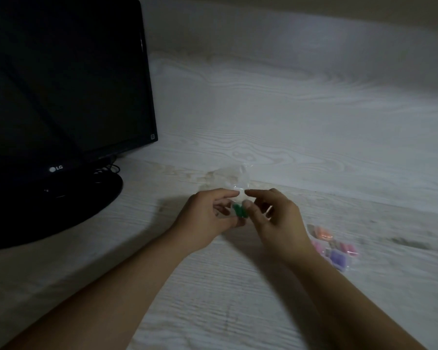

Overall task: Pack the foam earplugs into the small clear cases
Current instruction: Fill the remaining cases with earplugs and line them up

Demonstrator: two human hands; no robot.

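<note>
at a pale wood-grain desk (pixel 301 137) beside a dark lg monitor (pixel 61 84), a person worked with both hands raised close together just above the surface. the left hand (pixel 208 218) was curled around a small clear case (pixel 239 198), which held green foam earplugs (pixel 239 210) showing between the fingers. the right hand (pixel 276 218) met it from the other side, thumb and forefinger pinching at the case's near edge; whether they gripped the lid or only touched it could not be told through the blur. behind the hands lay a crumpled clear plastic bag (pixel 228 175) on the desk, just beyond the fingertips. to the right, well apart from the hands, a cluster of filled cases (pixel 331 246) with pink, orange and purple earplugs rested on the desk, suggesting much of the packing was already done.

the step in hand looked to be the closing of the green pair's case, or the last tucking-in of the foam before it. the next move would call for the lid to be pressed flat until it caught, with the soft foam kept clear of the rim so nothing was nipped, and then for the finished case to be set down with the others.
</note>
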